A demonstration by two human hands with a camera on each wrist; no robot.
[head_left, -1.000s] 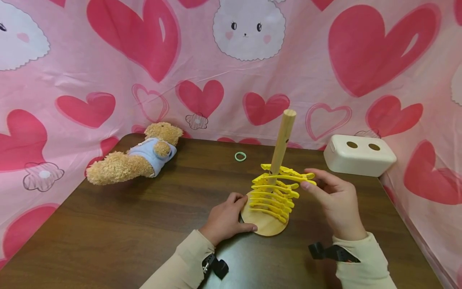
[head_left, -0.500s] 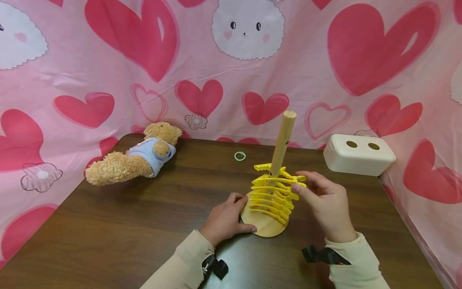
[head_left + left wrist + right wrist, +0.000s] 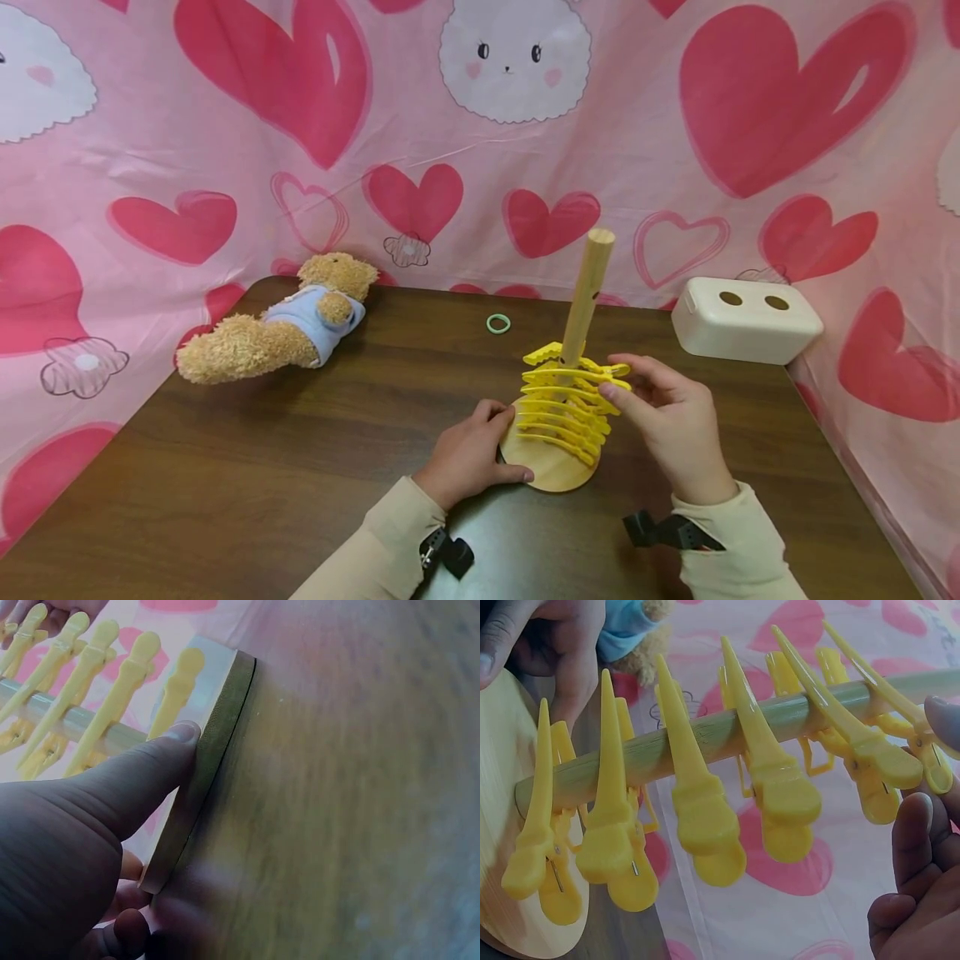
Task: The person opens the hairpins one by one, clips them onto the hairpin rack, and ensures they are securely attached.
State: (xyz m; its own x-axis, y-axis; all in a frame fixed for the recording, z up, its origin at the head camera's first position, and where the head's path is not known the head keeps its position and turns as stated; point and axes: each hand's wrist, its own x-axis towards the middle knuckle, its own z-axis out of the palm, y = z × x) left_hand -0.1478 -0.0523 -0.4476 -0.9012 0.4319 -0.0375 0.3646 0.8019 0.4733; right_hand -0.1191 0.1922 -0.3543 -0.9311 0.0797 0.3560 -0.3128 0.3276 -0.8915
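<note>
A wooden stand has a round base (image 3: pixel 558 477) and an upright post (image 3: pixel 587 296). Several yellow hair clips (image 3: pixel 739 772) are clamped along the post in a stack, handles toward the right. My left hand (image 3: pixel 467 457) grips the left edge of the base, its thumb (image 3: pixel 161 761) lying on the upper face. At the top of the stack, my right hand (image 3: pixel 678 429) pinches the handles of the uppermost yellow hair clip (image 3: pixel 881 686) between thumb and fingers. That clip's jaws straddle the post; whether they press on it I cannot tell.
A teddy bear (image 3: pixel 300 321) in a light blue top lies at the back left. A small green ring (image 3: pixel 498 323) is on the brown table (image 3: pixel 262 483) behind the stand. At the back right stands a white box (image 3: pixel 742 329) with two round holes. Heart-patterned cloth (image 3: pixel 420 125) hangs behind.
My right hand has moved left and slightly down with the uppermost hair clip, bringing it further onto the post, close above the others. My left hand has stayed on the base.
</note>
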